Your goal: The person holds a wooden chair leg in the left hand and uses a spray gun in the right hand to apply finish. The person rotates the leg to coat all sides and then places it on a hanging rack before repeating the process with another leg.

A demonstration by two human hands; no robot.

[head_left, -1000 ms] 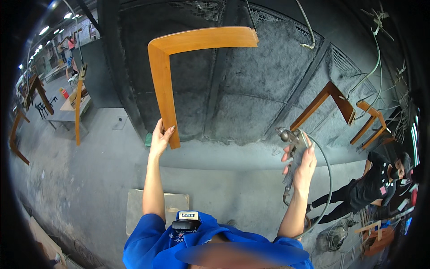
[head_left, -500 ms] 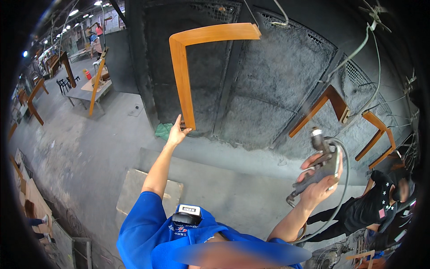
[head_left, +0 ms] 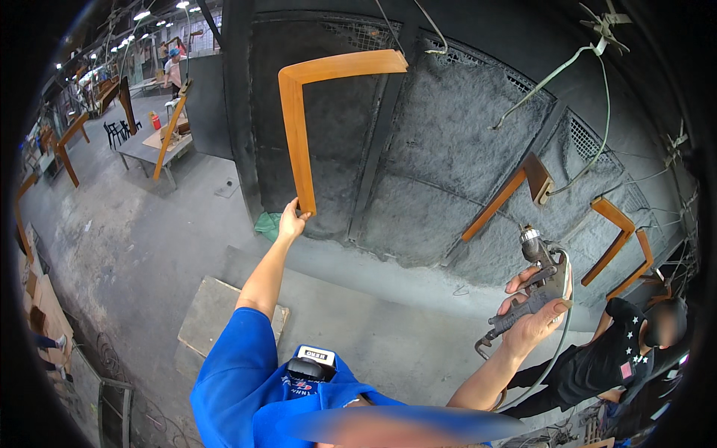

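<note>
An L-shaped, orange-brown wooden frame piece (head_left: 300, 142) hangs in front of me, its upper arm reaching right toward a thin hanging wire. My left hand (head_left: 293, 222) is closed on the lower end of its long leg, thumb and fingers at either side. At the right, my right hand (head_left: 534, 325) is wrapped round a grey metal spray gun (head_left: 534, 291). The gun's silver nozzle (head_left: 529, 233) points up and away from me, apart from the wood. A pale hose (head_left: 560, 358) curves down from the gun along my forearm.
Behind the piece stands a dark, dust-coated filter wall (head_left: 441, 164). More wooden frame pieces (head_left: 616, 231) hang from wire hooks at the right. A person in black (head_left: 605, 358) stands at the lower right. A board (head_left: 213, 313) lies on the floor, and a table (head_left: 153, 145) stands far left.
My view has shifted slightly. The wooden piece's upper end has swung left and nearer, while my left hand keeps its hold. The spray gun stays raised in my right hand.
</note>
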